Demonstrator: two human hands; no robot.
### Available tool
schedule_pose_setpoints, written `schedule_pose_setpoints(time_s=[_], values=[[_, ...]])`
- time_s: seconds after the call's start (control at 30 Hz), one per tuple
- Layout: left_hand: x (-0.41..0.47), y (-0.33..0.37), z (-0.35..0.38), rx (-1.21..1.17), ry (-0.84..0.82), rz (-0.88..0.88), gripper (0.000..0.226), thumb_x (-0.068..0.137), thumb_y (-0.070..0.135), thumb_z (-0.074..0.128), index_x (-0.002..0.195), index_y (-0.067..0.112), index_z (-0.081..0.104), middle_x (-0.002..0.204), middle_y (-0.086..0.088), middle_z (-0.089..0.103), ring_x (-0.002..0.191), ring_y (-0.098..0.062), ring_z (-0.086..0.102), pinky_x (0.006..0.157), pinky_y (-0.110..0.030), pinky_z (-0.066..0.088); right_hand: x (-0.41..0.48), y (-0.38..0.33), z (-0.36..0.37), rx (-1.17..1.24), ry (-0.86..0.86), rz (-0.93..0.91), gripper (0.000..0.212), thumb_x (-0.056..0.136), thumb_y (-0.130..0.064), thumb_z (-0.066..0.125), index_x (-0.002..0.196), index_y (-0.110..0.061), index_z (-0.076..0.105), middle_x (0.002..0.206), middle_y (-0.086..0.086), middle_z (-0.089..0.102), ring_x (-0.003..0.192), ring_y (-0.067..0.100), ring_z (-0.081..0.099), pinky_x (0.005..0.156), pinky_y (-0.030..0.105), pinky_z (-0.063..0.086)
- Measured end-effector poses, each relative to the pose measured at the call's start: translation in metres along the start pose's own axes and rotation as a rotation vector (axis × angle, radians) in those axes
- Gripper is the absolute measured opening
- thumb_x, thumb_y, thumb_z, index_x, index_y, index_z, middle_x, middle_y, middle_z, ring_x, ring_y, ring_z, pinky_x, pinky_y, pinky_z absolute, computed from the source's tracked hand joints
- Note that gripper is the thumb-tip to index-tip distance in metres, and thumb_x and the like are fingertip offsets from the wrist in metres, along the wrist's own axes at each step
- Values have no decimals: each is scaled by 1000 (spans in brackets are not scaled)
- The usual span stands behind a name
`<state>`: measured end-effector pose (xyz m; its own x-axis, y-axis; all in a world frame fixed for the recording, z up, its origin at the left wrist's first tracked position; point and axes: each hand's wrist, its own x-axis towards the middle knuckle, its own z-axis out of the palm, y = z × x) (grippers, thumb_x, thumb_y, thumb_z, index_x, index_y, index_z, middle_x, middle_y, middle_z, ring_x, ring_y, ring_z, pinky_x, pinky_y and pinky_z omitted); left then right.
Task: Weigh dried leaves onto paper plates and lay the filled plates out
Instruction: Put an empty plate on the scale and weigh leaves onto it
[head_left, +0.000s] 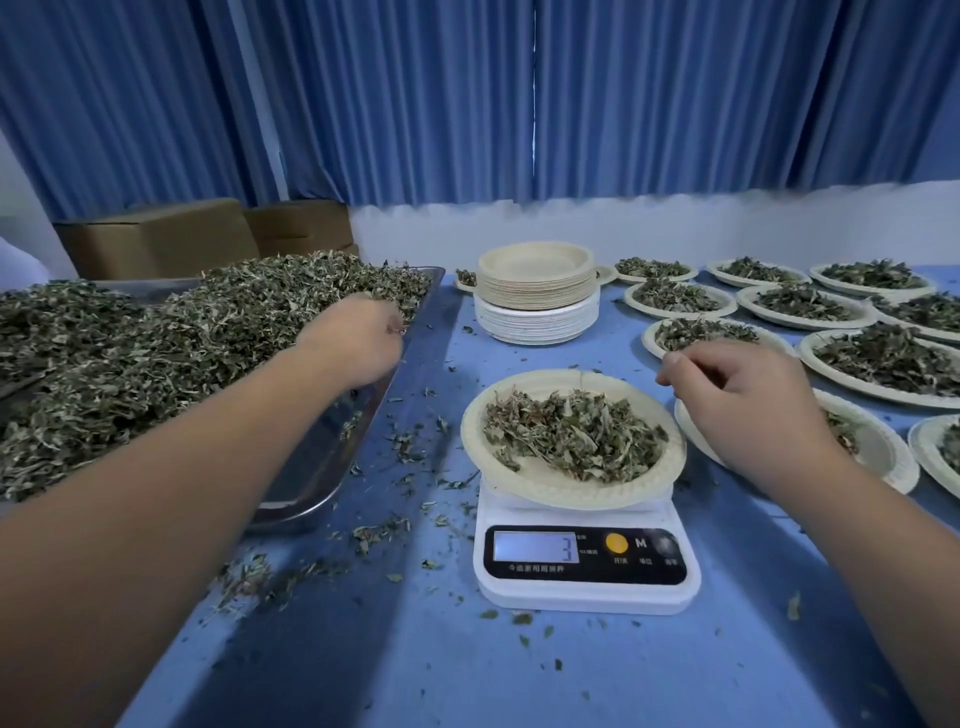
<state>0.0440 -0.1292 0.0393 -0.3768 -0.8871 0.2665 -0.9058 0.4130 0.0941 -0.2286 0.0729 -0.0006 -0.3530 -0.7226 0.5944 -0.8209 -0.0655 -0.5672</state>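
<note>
Now the left hand (358, 340) reaches into the tray (311, 467) by the counter's (415, 649) left edge, fingers curled into dried leaves (156, 353). The right hand (748, 400) hovers beside the plate (478, 415) on the scale (587, 587), loosely curled; I cannot tell if it pinches anything.
</note>
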Motion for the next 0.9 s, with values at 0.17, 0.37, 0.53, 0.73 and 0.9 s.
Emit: schedule_pose_setpoints(time_s=[0.17, 0.37, 0.53, 0.73, 0.9], values=[[23, -46, 22, 237, -265, -9, 64, 95, 44, 51, 152, 32, 23, 158, -10, 16, 140, -35, 30, 110, -51, 34, 2, 0, 3, -3, -9, 19, 24, 93, -21, 56, 78, -14, 73, 74, -16, 63, 67, -10, 53, 55, 2, 31], [36, -57, 44, 210, -449, -96, 64, 100, 50, 34, 154, 37, 3, 162, -10, -8, 147, -39, 10, 117, -52, 20, 2, 0, 4, -9, -26, 30, 24, 94, -20, 55, 78, -14, 72, 70, -17, 60, 58, -15, 49, 51, 1, 30], [41, -63, 51, 166, -492, -150, 62, 100, 53, 27, 154, 35, 2, 162, -13, 0, 147, -37, 12, 118, -48, 16, 3, 1, 6, -10, -35, 26, 24, 93, -21, 56, 81, -11, 74, 72, -13, 63, 58, -12, 50, 51, 5, 28], [33, -58, 39, 107, -434, -94, 52, 102, 41, 40, 151, 30, 27, 158, -8, 26, 142, -31, 29, 112, -38, 27, 2, 0, 6, -5, -34, 26, 25, 93, -21, 56, 77, -11, 73, 74, -8, 66, 62, -3, 53, 54, 8, 31], [13, -34, 20, 152, -342, -40, 41, 95, 22, 59, 135, 18, 54, 135, -9, 55, 120, -28, 52, 92, -31, 42, 1, -2, 5, 6, -35, 35, 25, 93, -21, 56, 79, -11, 74, 73, -7, 66, 58, -4, 51, 54, 9, 31]])
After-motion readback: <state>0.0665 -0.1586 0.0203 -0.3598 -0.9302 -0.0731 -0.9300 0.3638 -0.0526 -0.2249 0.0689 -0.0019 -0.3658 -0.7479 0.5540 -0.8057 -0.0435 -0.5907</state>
